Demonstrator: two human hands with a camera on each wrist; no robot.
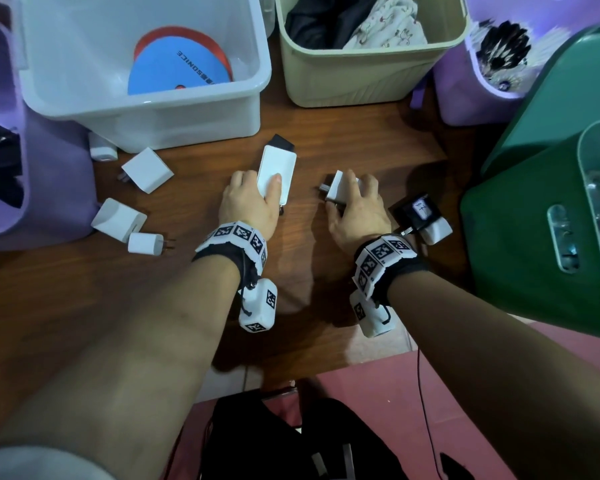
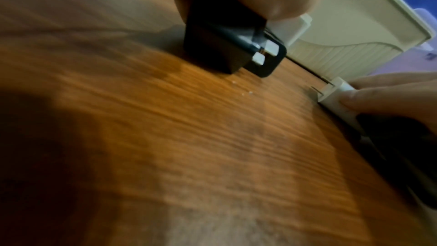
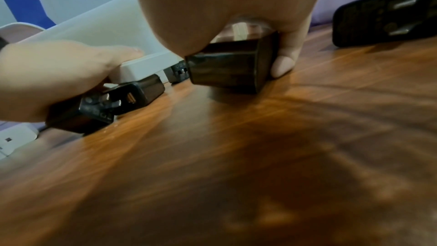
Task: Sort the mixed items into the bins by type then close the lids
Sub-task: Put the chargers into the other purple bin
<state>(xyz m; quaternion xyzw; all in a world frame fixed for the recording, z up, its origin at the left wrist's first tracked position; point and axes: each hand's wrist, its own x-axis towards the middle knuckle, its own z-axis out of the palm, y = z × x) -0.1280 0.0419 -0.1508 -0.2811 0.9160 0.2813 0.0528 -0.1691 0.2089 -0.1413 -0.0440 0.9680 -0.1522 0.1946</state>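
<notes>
On the wooden table my left hand (image 1: 257, 192) grips a flat white adapter (image 1: 278, 164) with a black far end, thumb on its top face. In the left wrist view a black pronged charger (image 2: 220, 48) sits under that palm against the table. My right hand (image 1: 352, 202) curls round a small white charger (image 1: 338, 188) whose prongs point left. It shows again as the white charger (image 2: 335, 94) pinched by fingers. Under the right palm the right wrist view shows a dark block (image 3: 231, 68); I cannot tell if it is the same charger in shadow.
Loose white chargers (image 1: 146, 169) (image 1: 118, 220) (image 1: 145, 243) lie left. A black labelled charger (image 1: 416, 211) sits by my right wrist. Around stand a white bin (image 1: 187, 109) holding a blue disc, a beige bin (image 1: 354, 88) of cloth, purple bins (image 1: 56, 174) (image 1: 461, 98) and a green bin (image 1: 520, 244).
</notes>
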